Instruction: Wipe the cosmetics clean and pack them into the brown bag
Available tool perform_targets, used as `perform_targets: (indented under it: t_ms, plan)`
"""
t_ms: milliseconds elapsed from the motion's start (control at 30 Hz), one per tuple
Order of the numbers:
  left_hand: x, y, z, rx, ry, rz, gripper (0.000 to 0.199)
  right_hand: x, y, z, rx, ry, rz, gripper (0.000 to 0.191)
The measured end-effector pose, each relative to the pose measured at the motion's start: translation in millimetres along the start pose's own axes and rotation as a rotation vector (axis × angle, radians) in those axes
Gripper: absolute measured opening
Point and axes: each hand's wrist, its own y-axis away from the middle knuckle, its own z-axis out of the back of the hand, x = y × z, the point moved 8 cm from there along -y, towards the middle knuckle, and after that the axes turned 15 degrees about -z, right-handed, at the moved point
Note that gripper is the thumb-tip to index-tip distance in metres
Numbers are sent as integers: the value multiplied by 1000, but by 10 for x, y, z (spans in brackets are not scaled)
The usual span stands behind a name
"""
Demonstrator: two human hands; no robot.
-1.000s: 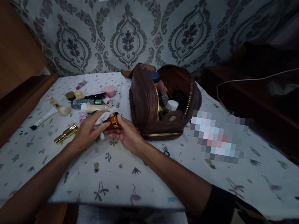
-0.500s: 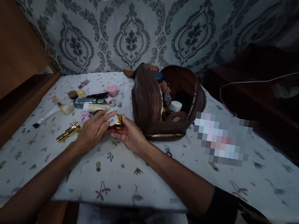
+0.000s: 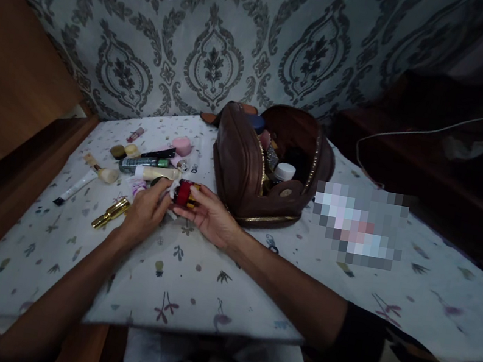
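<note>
Before scroll-patterned grey wallpaper (image 3: pixel 262 17), above the middle of a white-clothed table (image 3: pixel 193 303), the right hand (image 3: pixel 212 218) pinched a glossy red-and-gold cylindrical container (image 3: pixel 183 193), the left hand (image 3: pixel 144 209) a crumpled white tissue (image 3: pixel 174 186) at its end. Slick sides risked a slip — perhaps onto a shiny gold bottle (image 3: pixel 110 213) nearer the left edge; an open brown leather bag (image 3: pixel 237 174) blocked the far edge.
</note>
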Motion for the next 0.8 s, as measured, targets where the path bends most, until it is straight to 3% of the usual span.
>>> perform_targets:
  t_ms: [467,800]
  plan:
    - [-265,-47,120,-86,-105,-301,9,-53,-24,20,-65,-6,-82,27]
    - [-197,6,137,-177,-104,-238,14,-30,-36,65,-83,27,-4,29]
